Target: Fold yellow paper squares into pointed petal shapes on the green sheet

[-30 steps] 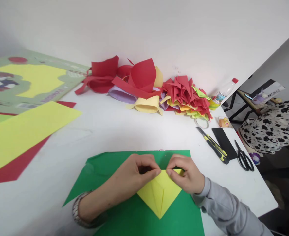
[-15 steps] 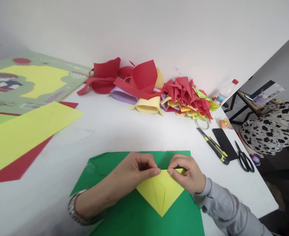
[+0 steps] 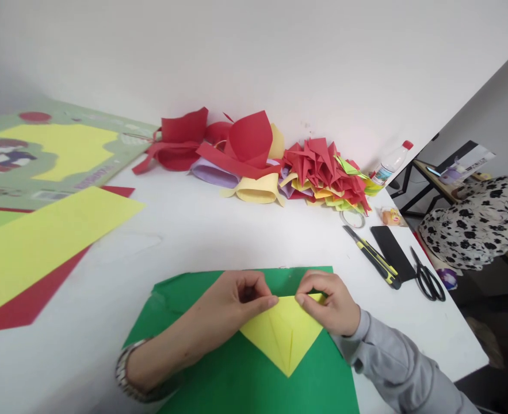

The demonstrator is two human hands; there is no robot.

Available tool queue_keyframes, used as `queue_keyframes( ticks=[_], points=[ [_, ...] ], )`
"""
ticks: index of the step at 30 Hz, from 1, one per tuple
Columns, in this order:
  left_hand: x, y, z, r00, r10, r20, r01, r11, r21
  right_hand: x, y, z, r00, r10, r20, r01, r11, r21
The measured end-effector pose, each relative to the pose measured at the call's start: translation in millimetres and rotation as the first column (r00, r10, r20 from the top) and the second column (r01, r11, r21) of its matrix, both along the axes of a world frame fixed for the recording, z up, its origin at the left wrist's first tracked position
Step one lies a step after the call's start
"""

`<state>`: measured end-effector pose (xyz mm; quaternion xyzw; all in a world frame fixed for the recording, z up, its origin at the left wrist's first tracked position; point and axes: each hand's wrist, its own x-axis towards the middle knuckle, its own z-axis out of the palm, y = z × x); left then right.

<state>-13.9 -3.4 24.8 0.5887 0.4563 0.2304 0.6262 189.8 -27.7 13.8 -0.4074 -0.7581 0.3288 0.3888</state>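
Note:
A folded yellow paper (image 3: 286, 336), its point toward me and creases down its middle, is over a green sheet (image 3: 318, 379). My left hand (image 3: 240, 299) pinches its top edge between thumb and forefinger, left of the middle. On the right part of that same edge, my right hand (image 3: 329, 299) has its thumb and forefinger closed on the paper. A short stretch of the top edge shows between both hands. The other fingers are curled, and the left hand covers the paper's upper left side.
Red and yellow paper pieces (image 3: 254, 138) and folded paper shapes (image 3: 318, 161) lie along the wall. At right are a bottle (image 3: 389, 165), cutter (image 3: 377, 259), black case (image 3: 392, 253), scissors (image 3: 428, 280) and a person's patterned garment (image 3: 478, 224). Yellow sheets (image 3: 50, 241) lie left.
My left hand has shifted slightly left along the top edge, so the gap between the hands is a little wider. The view has moved slightly.

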Motion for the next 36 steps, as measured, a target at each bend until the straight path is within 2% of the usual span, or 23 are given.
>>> queue_keyframes(
  ticks=[8, 18, 28, 32, 36],
  points=[
    [0.9, -1.6, -3.7, 0.996, 0.032, 0.081, -0.033, 0.999, 0.001, 8.0, 3.4, -4.7, 0.997, -0.076, -0.032, 0.075, 0.996, -0.044],
    [0.1, -4.2, 4.6, 0.998, 0.029, 0.06, -0.03, 1.0, 0.008, 4.8, 2.2, -5.2, 0.999, -0.038, -0.03, 0.037, 0.999, -0.034],
    [1.4, -4.3, 0.2, 0.981, -0.18, -0.067, 0.189, 0.967, 0.17, -2.8, -5.0, -2.1, 0.999, 0.037, -0.012, -0.038, 0.998, -0.057],
    [0.7, -4.0, 2.6, 0.992, -0.107, -0.065, 0.117, 0.978, 0.173, -1.2, -7.0, -4.3, 0.996, -0.056, -0.063, 0.045, 0.985, -0.165],
    [-0.7, -0.4, 7.1, 0.999, 0.011, -0.042, -0.007, 0.994, 0.111, 3.7, -4.6, -9.7, 0.978, -0.153, -0.139, 0.098, 0.935, -0.342]
  ],
)
